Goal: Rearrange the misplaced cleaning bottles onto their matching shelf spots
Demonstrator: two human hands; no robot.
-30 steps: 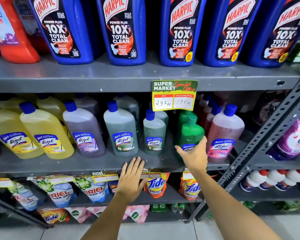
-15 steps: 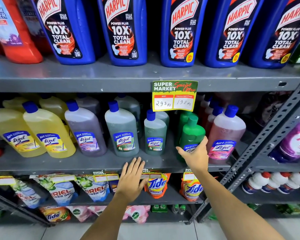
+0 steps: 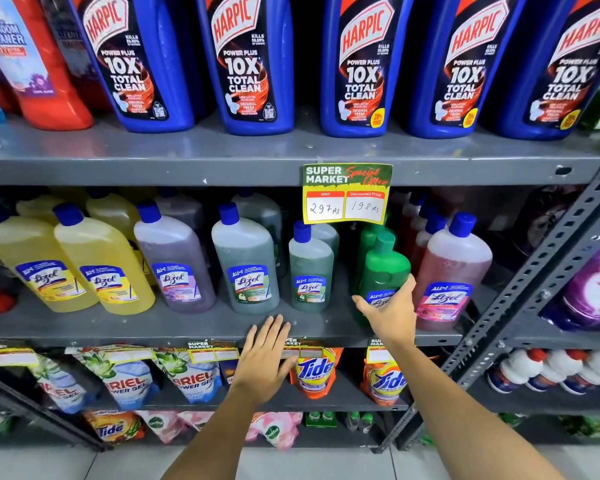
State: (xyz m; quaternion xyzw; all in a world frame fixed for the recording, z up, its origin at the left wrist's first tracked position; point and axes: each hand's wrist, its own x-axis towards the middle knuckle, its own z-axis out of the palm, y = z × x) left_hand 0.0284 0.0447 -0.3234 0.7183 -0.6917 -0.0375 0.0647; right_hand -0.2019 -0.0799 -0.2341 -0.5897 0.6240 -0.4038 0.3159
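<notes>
Your right hand [image 3: 388, 311] gripped the green bottle [image 3: 381, 271] on the middle shelf [image 3: 118, 323], between a grey-green bottle [image 3: 309, 268] and a pink bottle [image 3: 451, 268]. Your left hand [image 3: 265, 358] lay flat, fingers spread, against the shelf edge.

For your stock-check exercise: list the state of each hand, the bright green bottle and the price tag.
Right hand: gripping the bright green bottle.
Left hand: open, fingers spread at the shelf edge.
Bright green bottle: capped, tilted.
Price tag: hanging from the upper shelf.
</notes>
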